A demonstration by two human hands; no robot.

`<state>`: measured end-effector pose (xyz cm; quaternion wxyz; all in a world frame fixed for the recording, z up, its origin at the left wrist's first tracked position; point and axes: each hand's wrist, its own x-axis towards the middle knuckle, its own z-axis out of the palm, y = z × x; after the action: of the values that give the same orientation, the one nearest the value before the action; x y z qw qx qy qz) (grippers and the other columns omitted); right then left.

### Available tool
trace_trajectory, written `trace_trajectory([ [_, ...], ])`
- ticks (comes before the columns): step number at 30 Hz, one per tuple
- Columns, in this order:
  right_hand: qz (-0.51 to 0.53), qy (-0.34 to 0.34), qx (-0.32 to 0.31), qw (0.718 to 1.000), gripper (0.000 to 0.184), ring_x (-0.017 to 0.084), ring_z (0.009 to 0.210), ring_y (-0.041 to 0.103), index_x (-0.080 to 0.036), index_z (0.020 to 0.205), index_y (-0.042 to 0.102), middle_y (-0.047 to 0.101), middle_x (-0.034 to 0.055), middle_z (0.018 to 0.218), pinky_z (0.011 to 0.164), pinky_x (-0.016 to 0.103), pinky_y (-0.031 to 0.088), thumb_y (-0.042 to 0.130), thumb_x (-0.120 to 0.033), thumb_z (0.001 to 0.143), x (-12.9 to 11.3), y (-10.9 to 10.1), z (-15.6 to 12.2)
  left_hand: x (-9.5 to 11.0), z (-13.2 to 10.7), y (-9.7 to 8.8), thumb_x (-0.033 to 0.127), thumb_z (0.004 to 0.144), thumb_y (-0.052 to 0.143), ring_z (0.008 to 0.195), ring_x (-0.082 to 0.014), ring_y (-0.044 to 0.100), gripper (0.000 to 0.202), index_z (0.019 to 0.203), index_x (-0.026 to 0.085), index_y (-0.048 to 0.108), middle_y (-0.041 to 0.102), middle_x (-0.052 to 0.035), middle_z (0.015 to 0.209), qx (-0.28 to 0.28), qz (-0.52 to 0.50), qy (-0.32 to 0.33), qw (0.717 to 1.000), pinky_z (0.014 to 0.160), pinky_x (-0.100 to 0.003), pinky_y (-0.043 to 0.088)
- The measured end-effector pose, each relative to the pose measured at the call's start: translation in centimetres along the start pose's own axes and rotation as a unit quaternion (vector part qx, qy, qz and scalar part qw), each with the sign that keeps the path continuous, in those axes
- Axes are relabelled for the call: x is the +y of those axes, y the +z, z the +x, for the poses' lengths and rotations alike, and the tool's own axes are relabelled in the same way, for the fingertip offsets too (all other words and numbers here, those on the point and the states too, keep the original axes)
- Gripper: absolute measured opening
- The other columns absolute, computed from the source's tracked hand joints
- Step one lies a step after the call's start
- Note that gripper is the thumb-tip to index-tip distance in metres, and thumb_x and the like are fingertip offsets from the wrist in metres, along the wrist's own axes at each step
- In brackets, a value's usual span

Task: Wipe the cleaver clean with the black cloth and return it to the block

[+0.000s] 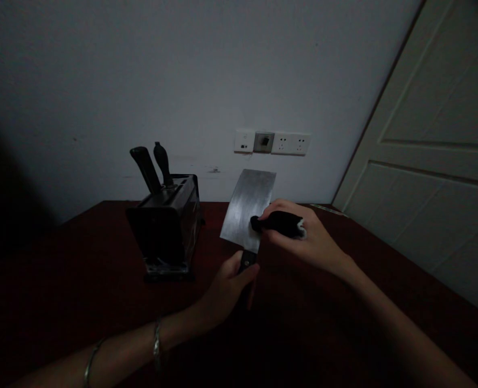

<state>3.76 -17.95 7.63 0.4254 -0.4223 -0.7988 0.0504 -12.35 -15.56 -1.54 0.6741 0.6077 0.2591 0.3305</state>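
Note:
My left hand [228, 283] is wrapped round the dark handle of a cleaver [250, 199]. The broad grey blade points up and away from me, its flat side facing my view. In the fingers of my right hand [311, 237] is a small black bundle [283, 223] with a ragged white end, perhaps a cloth; its exact kind is hard to make out. The bundle's tip lies at the blade's right side, near the handle, and seems to touch it. To the left stands a knife block [161, 226] with two dark-handled tools [145, 170] upright in its top.
A dark reddish table [113, 302] spreads beneath my hands. Behind it rises a pale wall [161, 81] with a row of sockets and switches [289, 144]. At the right is a white panelled door [436, 134]. The light is dim, and the near part of the table is very dark.

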Motion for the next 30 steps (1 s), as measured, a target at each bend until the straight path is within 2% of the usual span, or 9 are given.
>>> trace_trajectory([
  [6,-0.123,-0.044,-0.161,0.978,0.019,0.015,0.082,0.053,-0.018,0.091,0.061,0.056,0.0044,0.092,0.072,0.028,0.042,0.057,-0.017,0.073,-0.2,-0.6,-0.2,-0.2,-0.2,0.3,0.042,0.082,0.049,0.035,-0.0041,0.039,0.025,0.078,0.018,0.04,0.044,0.0082,0.047,0.014,0.041,0.033,0.999,0.034,-0.014,0.03],
  [11,-0.155,-0.05,-0.227,0.96,0.012,0.016,0.081,0.053,-0.017,0.087,0.062,0.057,0.0044,0.092,0.071,0.028,0.042,0.057,-0.018,0.075,-0.2,-0.3,-0.2,-0.7,-0.5,0.6,0.043,0.083,0.047,0.034,-0.0043,0.036,0.026,0.085,0.018,0.041,0.041,0.0097,0.046,0.026,0.061,0.032,0.997,0.032,-0.014,0.028],
  [16,-0.174,-0.055,-0.243,0.953,0.017,0.016,0.082,0.054,-0.016,0.089,0.062,0.058,0.0064,0.093,0.072,0.028,0.042,0.054,-0.01,0.075,-0.5,0.2,-0.1,-1.0,-0.5,0.8,0.04,0.084,0.047,0.037,-0.0041,0.036,0.025,0.096,0.018,0.043,0.042,0.0099,0.049,0.034,0.078,0.044,0.995,0.034,-0.014,0.029],
  [22,-0.186,-0.053,-0.255,0.948,0.015,0.016,0.081,0.054,-0.016,0.086,0.062,0.058,0.0049,0.09,0.07,0.028,0.042,0.055,-0.01,0.074,-0.5,-0.3,-0.2,-1.1,-0.5,0.8,0.044,0.084,0.045,0.036,-0.0041,0.035,0.025,0.084,0.018,0.041,0.04,0.01,0.047,0.065,0.088,0.029,0.994,0.033,-0.014,0.027],
  [30,-0.17,-0.052,-0.241,0.954,0.018,0.015,0.081,0.053,-0.014,0.088,0.062,0.057,0.0065,0.092,0.07,0.027,0.042,0.052,-0.008,0.075,-0.6,0.7,-0.1,-1.3,-0.4,0.9,0.044,0.084,0.045,0.035,-0.0046,0.036,0.028,0.092,0.018,0.042,0.041,0.0098,0.047,0.065,0.09,0.039,0.993,0.034,-0.015,0.028],
])
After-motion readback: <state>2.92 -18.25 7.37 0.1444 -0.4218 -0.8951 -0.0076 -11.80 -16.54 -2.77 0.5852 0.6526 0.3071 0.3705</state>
